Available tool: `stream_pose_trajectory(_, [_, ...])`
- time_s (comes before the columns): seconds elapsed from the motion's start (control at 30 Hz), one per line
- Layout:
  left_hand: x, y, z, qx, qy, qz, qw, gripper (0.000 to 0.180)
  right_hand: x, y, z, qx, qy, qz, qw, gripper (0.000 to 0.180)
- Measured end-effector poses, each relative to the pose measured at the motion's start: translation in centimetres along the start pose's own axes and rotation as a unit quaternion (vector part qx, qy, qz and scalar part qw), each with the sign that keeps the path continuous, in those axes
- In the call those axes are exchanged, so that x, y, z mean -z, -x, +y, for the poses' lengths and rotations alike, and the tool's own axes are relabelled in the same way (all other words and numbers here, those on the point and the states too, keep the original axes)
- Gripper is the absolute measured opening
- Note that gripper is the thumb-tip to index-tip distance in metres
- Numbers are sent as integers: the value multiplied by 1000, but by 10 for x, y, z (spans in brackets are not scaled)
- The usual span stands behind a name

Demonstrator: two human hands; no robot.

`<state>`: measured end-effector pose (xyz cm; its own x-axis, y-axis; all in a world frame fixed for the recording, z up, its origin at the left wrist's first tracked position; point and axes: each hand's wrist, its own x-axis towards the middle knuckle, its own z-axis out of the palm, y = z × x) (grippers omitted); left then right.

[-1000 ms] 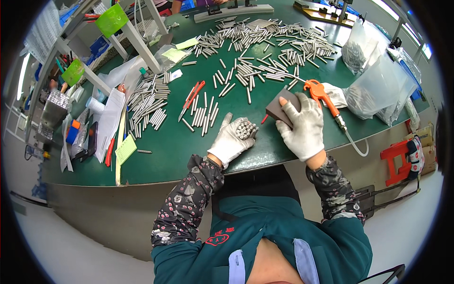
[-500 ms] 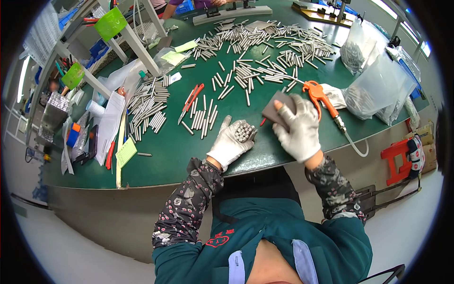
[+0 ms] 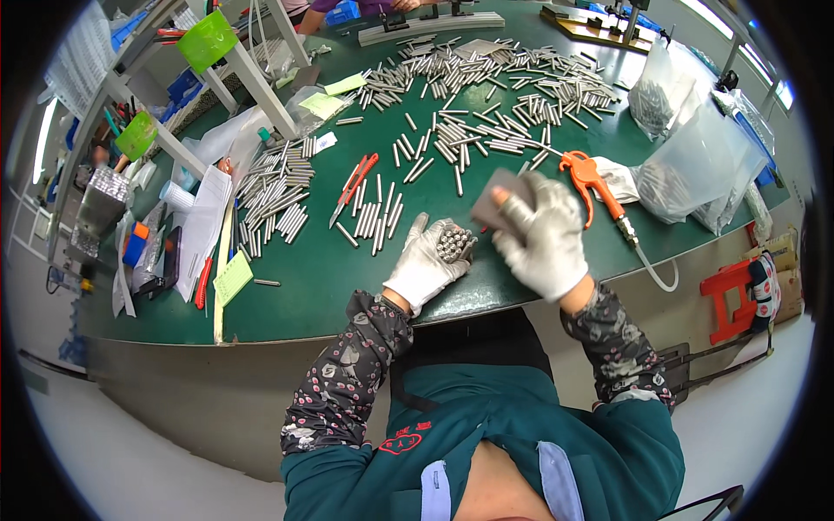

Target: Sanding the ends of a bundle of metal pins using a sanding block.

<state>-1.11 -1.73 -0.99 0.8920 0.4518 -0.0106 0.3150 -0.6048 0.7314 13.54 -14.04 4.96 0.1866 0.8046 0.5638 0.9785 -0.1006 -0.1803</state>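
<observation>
My left hand [image 3: 427, 267], in a pale work glove, is closed around a bundle of metal pins [image 3: 454, 244], their round ends facing up. To its right, my gloved right hand [image 3: 549, 245] grips a flat grey-brown block [image 3: 504, 207], which looks like a sanding pad; it is smeared by motion. The block is near the pin ends but apart from them. A small group of loose pins [image 3: 377, 220] lies left of my left hand, beside an orange-red craft knife [image 3: 354, 188]. The tip of a red object shows between my hands, mostly hidden.
Many pins [image 3: 486, 69] spread across the back of the green table [image 3: 321, 304], and another heap [image 3: 276, 193] lies at left. An orange air gun [image 3: 594, 184] with a hose rests at right, near plastic bags of pins [image 3: 686, 169]. A person's purple sleeve shows at the far edge.
My right hand has moved a little to the left with the block, nearer the bundled pins. My left hand keeps its hold with hardly any movement.
</observation>
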Motion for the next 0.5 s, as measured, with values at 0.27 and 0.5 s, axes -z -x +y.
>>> stream_pose_trajectory(0.27, [-19, -3, -35, 20, 93, 114, 989, 56, -2, -9, -4, 81, -58, 3, 995, 47])
stream_pose_trajectory(0.5, [-4, -5, -5, 35, 29, 85, 995, 74, -8, -15, -1, 2, -1, -12, 1000, 45])
